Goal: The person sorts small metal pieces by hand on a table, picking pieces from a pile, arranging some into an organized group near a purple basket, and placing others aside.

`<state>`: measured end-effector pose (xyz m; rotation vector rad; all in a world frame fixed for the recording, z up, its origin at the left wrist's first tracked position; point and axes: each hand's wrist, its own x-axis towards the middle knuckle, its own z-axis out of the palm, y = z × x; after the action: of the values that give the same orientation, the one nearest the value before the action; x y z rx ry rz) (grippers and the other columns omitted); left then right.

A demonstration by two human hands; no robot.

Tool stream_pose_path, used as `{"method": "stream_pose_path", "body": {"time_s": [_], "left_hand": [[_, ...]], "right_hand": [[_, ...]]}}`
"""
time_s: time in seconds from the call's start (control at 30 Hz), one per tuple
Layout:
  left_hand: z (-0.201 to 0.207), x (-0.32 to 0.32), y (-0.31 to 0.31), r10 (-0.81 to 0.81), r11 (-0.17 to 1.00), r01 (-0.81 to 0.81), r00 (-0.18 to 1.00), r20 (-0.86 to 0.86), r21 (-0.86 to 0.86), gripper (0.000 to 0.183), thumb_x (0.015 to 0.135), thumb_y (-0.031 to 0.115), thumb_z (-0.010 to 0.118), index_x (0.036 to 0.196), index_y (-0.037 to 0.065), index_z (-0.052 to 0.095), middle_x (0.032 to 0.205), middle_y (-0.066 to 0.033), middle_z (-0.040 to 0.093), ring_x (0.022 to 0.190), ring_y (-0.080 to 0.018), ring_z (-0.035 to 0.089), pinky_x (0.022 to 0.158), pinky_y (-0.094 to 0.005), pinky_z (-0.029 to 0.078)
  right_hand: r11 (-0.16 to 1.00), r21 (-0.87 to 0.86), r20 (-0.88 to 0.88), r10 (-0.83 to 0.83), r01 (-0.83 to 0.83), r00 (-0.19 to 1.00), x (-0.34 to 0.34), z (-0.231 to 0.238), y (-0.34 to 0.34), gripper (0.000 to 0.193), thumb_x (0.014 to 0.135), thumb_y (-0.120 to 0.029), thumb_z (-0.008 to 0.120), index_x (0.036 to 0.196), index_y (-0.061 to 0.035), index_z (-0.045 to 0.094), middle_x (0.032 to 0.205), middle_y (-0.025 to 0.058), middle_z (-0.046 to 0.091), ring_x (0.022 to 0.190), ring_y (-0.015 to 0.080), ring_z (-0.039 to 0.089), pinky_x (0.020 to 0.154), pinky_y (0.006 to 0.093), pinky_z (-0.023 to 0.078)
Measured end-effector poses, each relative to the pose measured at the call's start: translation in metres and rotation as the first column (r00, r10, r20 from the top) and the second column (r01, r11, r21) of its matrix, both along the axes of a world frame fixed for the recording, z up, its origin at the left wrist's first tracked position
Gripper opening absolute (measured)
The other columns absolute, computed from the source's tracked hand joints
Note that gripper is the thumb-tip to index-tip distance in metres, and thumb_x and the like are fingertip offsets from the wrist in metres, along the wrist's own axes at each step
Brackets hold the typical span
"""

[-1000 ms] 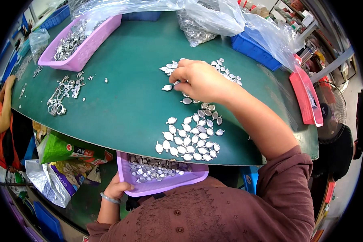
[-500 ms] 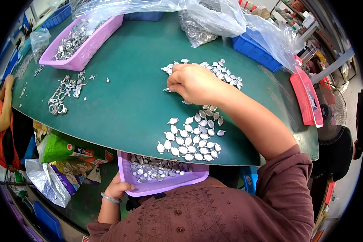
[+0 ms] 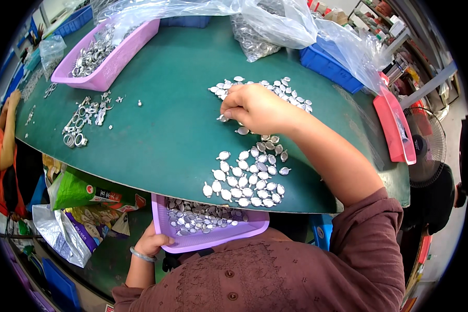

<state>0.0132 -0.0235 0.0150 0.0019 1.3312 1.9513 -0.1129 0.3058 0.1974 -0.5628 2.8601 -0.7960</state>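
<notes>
My left hand (image 3: 153, 242) grips the near left rim of a purple plastic basket (image 3: 255, 229), thumb over the edge. Small silver oval metal pieces lie inside it, and its far side is tucked under the table's edge. Above the table, my right hand (image 3: 255, 108) is closed in a pinch, with a small oval metal piece (image 3: 222, 118) at its fingertips. Beyond that hand lies a far group of oval pieces (image 3: 295, 99), partly hidden by it. A nearer group of oval pieces (image 3: 252, 179) is spread close to the table's front edge.
On the green table (image 3: 161, 114), silver ring-like parts (image 3: 80, 122) lie at left. Behind them stands a pink-purple basket (image 3: 109, 73) of metal parts. Clear plastic bags and a blue bin (image 3: 330, 65) line the back. A red tray (image 3: 395, 127) sits right; a co-worker's hand (image 3: 14, 98) shows far left.
My right hand has shifted slightly to the right, and the oval piece at its fingertips shows more fully. My left hand and the basket have stayed put. The co-worker's hands moved slightly.
</notes>
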Motion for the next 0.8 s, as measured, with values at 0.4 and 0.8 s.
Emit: {"method": "stream_pose_path", "body": {"time_s": [0.4, 0.8], "left_hand": [[0.002, -0.002, 0.0, -0.007, 0.999, 0.008, 0.999, 0.036, -0.034, 0.069, 0.052, 0.006, 0.061, 0.118, -0.003, 0.043, 0.104, -0.0089, 0.054, 0.096, -0.021, 0.052, 0.085, -0.0323, 0.042], [-0.001, -0.002, -0.001, 0.0, 0.998, 0.005, 0.997, 0.078, -0.058, 0.071, 0.052, 0.004, 0.063, 0.12, -0.003, 0.041, 0.107, -0.0104, 0.053, 0.097, -0.0233, 0.053, 0.085, -0.034, 0.043]], "right_hand": [[0.984, 0.178, 0.048, -0.024, 0.015, 0.999, 0.065, 0.036, 0.104, 0.012, 0.076, -0.011, 0.06, 0.081, -0.0007, 0.061, 0.076, 0.0127, 0.06, 0.07, 0.0253, 0.056, 0.064, 0.0335, 0.045], [0.947, 0.245, 0.093, -0.236, 0.208, 0.967, 0.096, 0.035, 0.151, 0.013, 0.076, -0.011, 0.06, 0.084, -0.0017, 0.062, 0.077, 0.0119, 0.06, 0.072, 0.0244, 0.057, 0.067, 0.0339, 0.046]]}}
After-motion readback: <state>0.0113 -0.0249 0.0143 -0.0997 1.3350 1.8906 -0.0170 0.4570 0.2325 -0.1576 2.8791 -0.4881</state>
